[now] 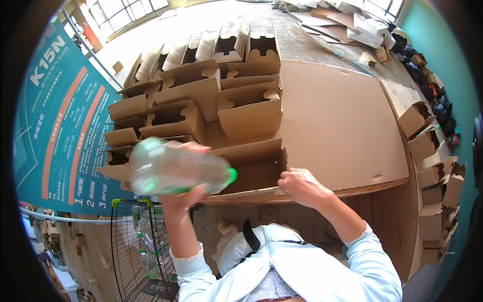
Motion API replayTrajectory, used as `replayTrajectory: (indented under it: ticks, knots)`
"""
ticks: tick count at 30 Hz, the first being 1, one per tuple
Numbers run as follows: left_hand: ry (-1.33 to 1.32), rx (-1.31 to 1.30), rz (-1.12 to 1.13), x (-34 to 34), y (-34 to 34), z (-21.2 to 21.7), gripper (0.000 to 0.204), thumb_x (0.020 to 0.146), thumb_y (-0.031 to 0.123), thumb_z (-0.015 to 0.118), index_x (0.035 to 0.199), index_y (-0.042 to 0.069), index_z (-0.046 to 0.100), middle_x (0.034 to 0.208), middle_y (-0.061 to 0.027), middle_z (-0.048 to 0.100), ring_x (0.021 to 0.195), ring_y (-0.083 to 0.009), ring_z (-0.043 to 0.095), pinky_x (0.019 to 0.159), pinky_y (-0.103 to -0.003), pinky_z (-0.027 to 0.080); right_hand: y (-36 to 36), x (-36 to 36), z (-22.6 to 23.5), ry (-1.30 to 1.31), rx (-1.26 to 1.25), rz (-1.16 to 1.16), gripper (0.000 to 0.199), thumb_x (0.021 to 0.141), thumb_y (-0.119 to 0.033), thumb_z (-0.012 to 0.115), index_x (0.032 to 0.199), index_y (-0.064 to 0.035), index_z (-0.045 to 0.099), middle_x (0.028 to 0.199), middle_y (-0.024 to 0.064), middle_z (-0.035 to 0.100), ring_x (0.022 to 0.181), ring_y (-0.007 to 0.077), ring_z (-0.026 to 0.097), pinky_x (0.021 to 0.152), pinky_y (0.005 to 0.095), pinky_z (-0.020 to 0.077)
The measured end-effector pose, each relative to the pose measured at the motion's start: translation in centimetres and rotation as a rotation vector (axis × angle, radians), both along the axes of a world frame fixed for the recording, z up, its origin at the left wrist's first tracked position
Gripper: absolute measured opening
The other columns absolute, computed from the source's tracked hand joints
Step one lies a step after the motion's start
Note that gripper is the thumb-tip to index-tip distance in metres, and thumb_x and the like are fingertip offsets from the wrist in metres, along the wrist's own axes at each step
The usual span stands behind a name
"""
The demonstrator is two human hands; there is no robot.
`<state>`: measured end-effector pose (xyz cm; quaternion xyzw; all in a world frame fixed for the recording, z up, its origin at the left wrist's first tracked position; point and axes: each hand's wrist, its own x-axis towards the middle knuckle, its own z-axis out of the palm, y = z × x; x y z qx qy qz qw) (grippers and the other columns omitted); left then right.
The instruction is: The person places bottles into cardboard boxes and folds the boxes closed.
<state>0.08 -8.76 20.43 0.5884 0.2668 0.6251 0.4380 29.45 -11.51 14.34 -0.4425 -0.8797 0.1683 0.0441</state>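
My left hand (182, 200) is wrapped round a clear plastic bottle (176, 168) with a green cap, held on its side above the table's front edge. Motion smears it, and I cannot tell whether a second bottle is with it. The cap end points right, over an open cardboard box (251, 147) at the front of the table. My right hand (303, 187) is closed at that box's front right corner, its fingers pinching the cardboard edge. The part of the box behind the bottle is hidden.
Several open cardboard boxes (250, 118) stand in rows beyond my hands. A flat cardboard sheet (342, 126) covers the table's right side. Below left, a black wire basket (132, 251) holds more clear bottles (149, 262). A teal printed banner (65, 116) hangs at left; small boxes (431, 216) line the right.
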Motion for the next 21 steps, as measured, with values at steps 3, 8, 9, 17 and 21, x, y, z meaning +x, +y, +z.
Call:
replayTrajectory:
  ticks: [3,8,9,17,21]
  knots:
    - [0.596,0.036,-0.068,4.7,2.6,-0.6,0.066,0.064,0.019,0.086,0.118,0.003,0.052,0.102,-0.0115,0.068,0.094,-0.0202,0.066,0.083,-0.034,0.052,-0.1,0.3,-0.2,0.008,0.027,0.001,0.004,0.076,-0.008,0.064,0.075,-0.0047,0.062,0.082,0.0104,0.062,0.082,0.03,0.061,0.073,0.0399,0.0508]
    - [1.284,-0.025,-0.316,7.0,4.8,-2.8,0.063,0.062,0.02,0.082,0.114,0.001,0.051,0.094,-0.0232,0.067,0.09,-0.0378,0.067,0.081,-0.043,0.053,-0.4,0.4,-0.9,0.149,0.018,-0.044,0.004,0.077,-0.006,0.063,0.079,-0.0021,0.064,0.082,0.0123,0.063,0.082,0.0308,0.063,0.072,0.0404,0.0519]
    - [1.423,-0.068,-0.364,6.8,5.2,-4.0,0.065,0.062,0.022,0.082,0.114,0.0,0.051,0.094,-0.0243,0.067,0.092,-0.0389,0.066,0.082,-0.044,0.053,-0.5,-0.3,-1.5,0.136,0.049,-0.018,0.004,0.077,-0.005,0.062,0.078,-0.0011,0.065,0.084,0.0131,0.064,0.082,0.0313,0.064,0.07,0.04,0.0528]
    - [1.139,0.138,-0.408,3.3,5.2,-3.6,0.047,0.08,0.021,0.076,0.118,-0.002,0.061,0.114,-0.0217,0.064,0.105,-0.0383,0.062,0.091,-0.041,0.051,-1.5,-1.1,-1.9,0.131,0.162,-0.112,0.031,0.077,-0.011,0.071,0.107,-0.0049,0.068,0.122,0.014,0.061,0.109,0.0296,0.061,0.087,0.0394,0.0546]
    - [1.003,-0.009,-0.155,-2.3,1.3,-1.3,0.062,0.072,0.029,0.084,0.122,0.001,0.061,0.128,-0.0178,0.06,0.12,-0.0334,0.058,0.103,-0.041,0.046,-3.0,-0.6,-3.2,0.583,0.346,-0.391,0.095,0.068,-0.021,0.085,0.148,-0.0132,0.035,0.152,0.015,0.036,0.135,0.0316,0.043,0.109,0.0411,0.0431]
